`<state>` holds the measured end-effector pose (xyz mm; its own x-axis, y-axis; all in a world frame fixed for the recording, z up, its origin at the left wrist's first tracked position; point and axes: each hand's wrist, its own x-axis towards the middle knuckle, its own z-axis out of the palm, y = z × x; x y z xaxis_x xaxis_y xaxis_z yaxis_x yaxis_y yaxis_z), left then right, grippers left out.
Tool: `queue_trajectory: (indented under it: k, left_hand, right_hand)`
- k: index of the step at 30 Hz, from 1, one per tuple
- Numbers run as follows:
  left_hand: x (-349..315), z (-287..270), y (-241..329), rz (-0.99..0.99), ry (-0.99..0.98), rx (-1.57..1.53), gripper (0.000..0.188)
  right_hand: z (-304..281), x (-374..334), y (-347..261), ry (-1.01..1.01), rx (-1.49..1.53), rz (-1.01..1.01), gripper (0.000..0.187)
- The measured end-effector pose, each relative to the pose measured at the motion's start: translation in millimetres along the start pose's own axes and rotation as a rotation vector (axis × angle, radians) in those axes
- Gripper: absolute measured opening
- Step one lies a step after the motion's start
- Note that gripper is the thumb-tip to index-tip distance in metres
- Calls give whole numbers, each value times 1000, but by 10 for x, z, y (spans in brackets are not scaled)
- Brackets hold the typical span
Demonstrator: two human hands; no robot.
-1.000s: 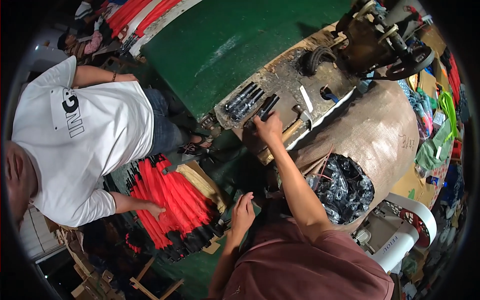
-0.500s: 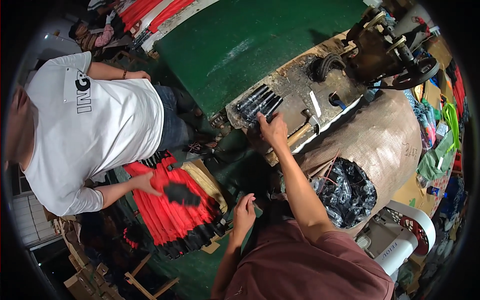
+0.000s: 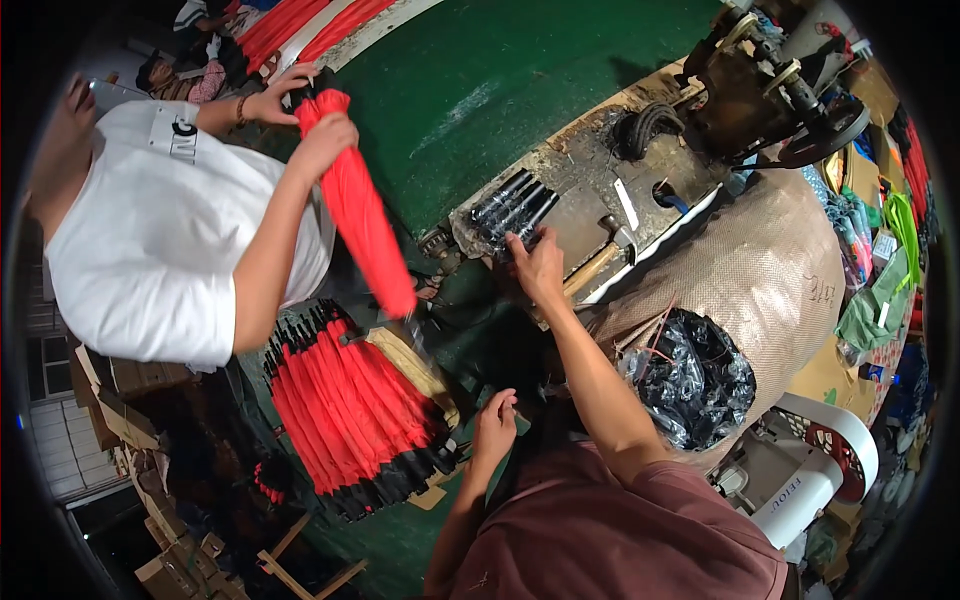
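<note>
At the centre of the frame, a bare right hand [image 3: 540,268] with bent fingers at the near ends of a small bunch of black cylinders [image 3: 515,205], slim and straight, in glossy, crinkled clear film. Firm grasp or light touch there: cannot tell. Beneath the bunch, just above the middle of the frame, a worn workbench [image 3: 588,195] with a dull, stained top, rough and grimy toward the far edge. Just right of the right hand, a hammer [image 3: 620,235] with a blocky metal head and a plain wooden handle; near the head, a slim, flat white strip [image 3: 626,203]; farther up, a thick dark coil [image 3: 650,133], rounded like a ring. At lower centre, well apart from the bunch, a bare left hand [image 3: 492,432] with loosely curled, free fingers. Right of centre, a bulging sack [image 3: 750,260] of coarse tan weave, with a round open end full of shiny black contents [image 3: 690,375] in wrinkled plastic. At upper right, a heavy machine [image 3: 740,85] of dark, greasy-looking metal with a round wheel. At lower right, a smooth, curved white casing [image 3: 800,495]. Left of centre, a close-packed row of red furled umbrellas [image 3: 345,410], soft pleated cloth with black ends. At upper left, a co-worker [image 3: 170,240] in a loose white shirt, with both hands on a single long red umbrella [image 3: 360,205], puckered near the top. Along the top, a smooth green surface [image 3: 540,60] with a pale scuff.
</note>
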<state>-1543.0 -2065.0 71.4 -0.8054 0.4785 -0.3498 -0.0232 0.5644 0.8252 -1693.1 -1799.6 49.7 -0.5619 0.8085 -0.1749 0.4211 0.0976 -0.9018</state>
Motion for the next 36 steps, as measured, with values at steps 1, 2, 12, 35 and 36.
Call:
queue_trajectory:
  k: [1, 2, 12, 35, 36]
  left_hand:
    - [-10, -1, -11, -2, 4, -2, 27]
    - [-14, 4, -6, -2, 4, -3, 27]
    - [-41, 20, -43, -42, -6, -24, 26]
    - [-14, 26, -160, 33, 10, 28, 23]
    - [-8, 12, -163, 22, 3, 28, 24]
  right_hand:
    - [-12, -21, -51, -18, 59, 31, 57]
    - [-33, -30, -81, -33, 117, 61, 57]
    - [-10, -34, -231, -32, 228, 103, 57]
    - [130, 82, -143, 50, -69, 56, 63]
    - [113, 71, -157, 52, -68, 56, 63]
